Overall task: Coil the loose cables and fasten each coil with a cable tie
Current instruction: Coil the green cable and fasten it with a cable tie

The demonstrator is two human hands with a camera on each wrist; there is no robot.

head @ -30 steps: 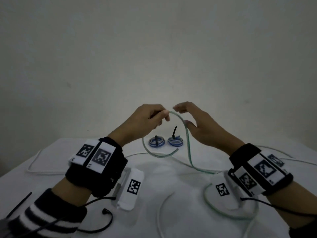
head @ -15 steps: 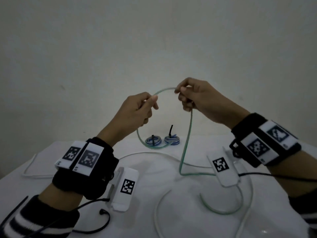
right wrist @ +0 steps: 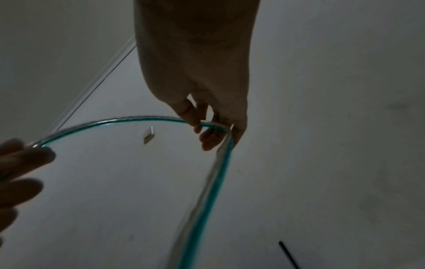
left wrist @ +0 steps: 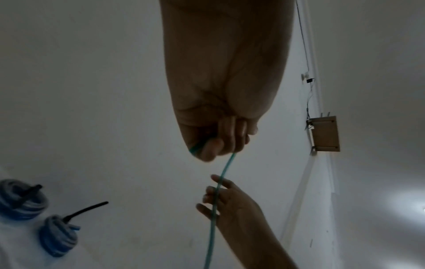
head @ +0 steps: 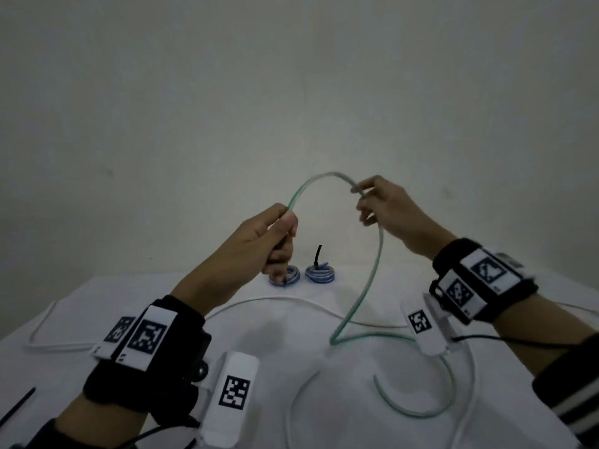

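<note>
A green cable (head: 372,273) arches in the air between both hands, then hangs down to the white table (head: 162,296) and curls there toward the front right. My left hand (head: 287,218) grips one end of the arch in a fist. My right hand (head: 361,197) pinches the other end, higher and to the right. In the left wrist view the left hand (left wrist: 214,145) is closed round the green cable (left wrist: 218,191). In the right wrist view the right hand (right wrist: 211,131) has its fingertips curled over the bend of the green cable (right wrist: 207,200).
Two blue coils (head: 285,277) (head: 319,275) bound with black ties stand at the table's far middle. A loose white cable (head: 291,299) crosses the table; another white cable (head: 39,335) lies far left. A black cable tie (head: 19,406) lies at the front left edge.
Both hands rose from low over the table and moved apart. The green arch between them grew much wider, and the right hand went up and to the right along the cable.
</note>
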